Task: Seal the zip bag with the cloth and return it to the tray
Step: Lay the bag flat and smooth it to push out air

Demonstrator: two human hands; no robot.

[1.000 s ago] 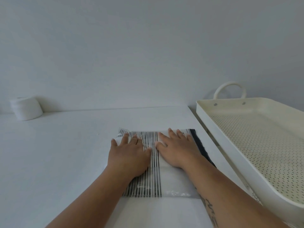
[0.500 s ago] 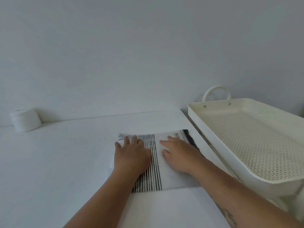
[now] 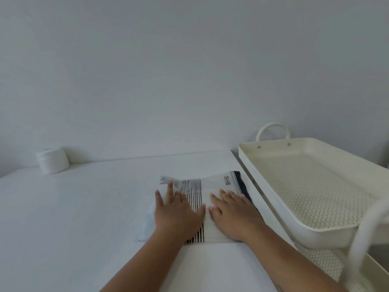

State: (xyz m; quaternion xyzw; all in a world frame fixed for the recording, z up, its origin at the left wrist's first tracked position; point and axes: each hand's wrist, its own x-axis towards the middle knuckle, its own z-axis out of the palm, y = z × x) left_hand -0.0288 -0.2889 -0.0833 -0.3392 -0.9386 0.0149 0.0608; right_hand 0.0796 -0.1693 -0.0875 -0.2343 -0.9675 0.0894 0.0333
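Both hands lie flat, palms down and fingers spread, on the zip bag; neither pinches anything. The left hand covers the bag's left portion, over the dark stripes of the cloth inside; the right hand presses the right portion, its fingertips short of the dark band along the bag's right edge. The thumbs nearly meet at the middle. In my judgement the step in hand is flattening the bag to drive out air ahead of closing; whether the zip is already shut cannot be told from here. To do it well, the palms should sweep toward the open end, then the closure should be run between finger and thumb along its full length, since trapped air or a fold of cloth across the track would spoil the seal. The bag is thin clear film, slightly crinkled at its far left corner, rectangular, with a small printed label near the far right. The cloth is soft, white with fine black stripes, folded flat. The bag rests on a smooth white table, close to its right edge. Just beside it, to the right, stands the tray: cream, rigid, with a perforated floor, raised rim and looped handles, and nothing in it. A white cylindrical container sits well apart at the far left.
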